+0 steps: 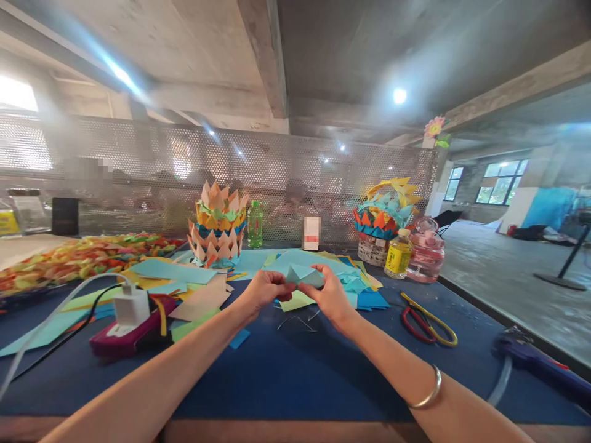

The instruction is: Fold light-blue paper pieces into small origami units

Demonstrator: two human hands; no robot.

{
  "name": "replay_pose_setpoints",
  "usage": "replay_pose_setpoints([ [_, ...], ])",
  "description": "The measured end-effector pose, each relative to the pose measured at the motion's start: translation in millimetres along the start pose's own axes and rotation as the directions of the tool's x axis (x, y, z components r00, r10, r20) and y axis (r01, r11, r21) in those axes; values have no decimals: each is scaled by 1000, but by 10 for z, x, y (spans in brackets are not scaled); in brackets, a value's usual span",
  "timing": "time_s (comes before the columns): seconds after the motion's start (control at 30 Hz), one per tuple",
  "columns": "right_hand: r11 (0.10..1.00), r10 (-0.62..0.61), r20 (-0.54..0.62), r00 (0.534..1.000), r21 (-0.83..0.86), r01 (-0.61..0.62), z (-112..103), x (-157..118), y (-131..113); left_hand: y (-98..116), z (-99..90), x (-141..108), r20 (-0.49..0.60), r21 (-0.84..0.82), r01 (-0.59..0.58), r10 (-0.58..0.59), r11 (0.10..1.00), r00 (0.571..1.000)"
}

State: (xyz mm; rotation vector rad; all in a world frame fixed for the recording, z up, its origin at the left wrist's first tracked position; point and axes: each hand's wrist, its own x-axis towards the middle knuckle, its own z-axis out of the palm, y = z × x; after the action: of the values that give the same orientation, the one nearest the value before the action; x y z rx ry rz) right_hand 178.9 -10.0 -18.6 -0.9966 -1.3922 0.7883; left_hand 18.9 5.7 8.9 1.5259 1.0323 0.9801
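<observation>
Stretched in across the near edge of the dark blue tabletop, the left hand and right hand face each other, pinching a folded, pointed piece of light-blue paper over the middle; its finer creases I can't quite make out. Loop-handled scissors lie near the right edge.

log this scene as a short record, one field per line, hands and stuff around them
left hand: pinching light-blue folded paper
right hand: gripping the same paper's other side
surface: dark blue tabletop
left of hands: loose paper sheets; white charger on purple-red block
right of hands: scissors, red and yellow handles
back left: tiered paper-petal piece, green bottle
back right: yellow-labelled bottle, pink bottle
</observation>
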Motion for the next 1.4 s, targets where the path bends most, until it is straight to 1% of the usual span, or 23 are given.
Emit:
replay_pose_setpoints([
  [0.17, 999, 32, -19, 999, 2, -32, 4, 0, 15, -75, -26, 61, 53, -30, 24, -22, 999, 998],
  [0.3, 999, 29, -56, 998, -24, -30, -6, 14, 61, -101, -37, 94, 102, -43, 23, -19, 999, 995],
  [0.47, 999, 2, -64, 998, -42, -5, -13, 25, 106, -64, -34, 67, 50, -29, 8, -6, 1000, 999],
  [0.6, 998, 2, -47, 999, -60, -5, -12, 7, 86, -52, -28, 50, 44, -56, -9, 11, 998, 999],
  [0.77, 998, 46, 20, 999, -39, -46, 0, -25, 22, -63, -29, 60, 0, -99, -35, 35, 994, 999],
  [0.9, 998, 25, 51, 998, -64, -22, 15, -43, -3, -58, -27, 58, -27, -168, -49, 45, 985, 999],
  [0.97, 998, 20, 53, 998, -64, -17, 14, -51, -26, -51, -28, 56, -38, -203, -54, 47, 978, 998],
  [1.03, 998, 50, 41, 998, -25, -49, 3, -56, -58, -45, -30, 58, -45, -212, -59, 51, 975, 998],
  [1.1, 996, 93, 11, 996, 17, -93, -16, -53, -86, -43, -33, 63, -29, -193, -53, 48, 980, 998],
  [1.17, 994, 107, -4, 994, 23, -107, -35, -39, -88, -44, -32, 68, -1, -166, -45, 45, 985, 999],
  [1.23, 998, 70, 10, 997, -4, -70, -50, -17, -55, -46, -31, 71, 12, -148, -44, 47, 988, 999],
  [1.3, 999, 5, 35, 999, -41, -3, -58, 6, 4, -46, -28, 68, 10, -145, -48, 50, 988, 999],
  [1.4, 995, -65, 51, 997, -72, 69, -58, 27, 88, -44, -17, 46, 35, -180, -27, 34, 983, 999],
])
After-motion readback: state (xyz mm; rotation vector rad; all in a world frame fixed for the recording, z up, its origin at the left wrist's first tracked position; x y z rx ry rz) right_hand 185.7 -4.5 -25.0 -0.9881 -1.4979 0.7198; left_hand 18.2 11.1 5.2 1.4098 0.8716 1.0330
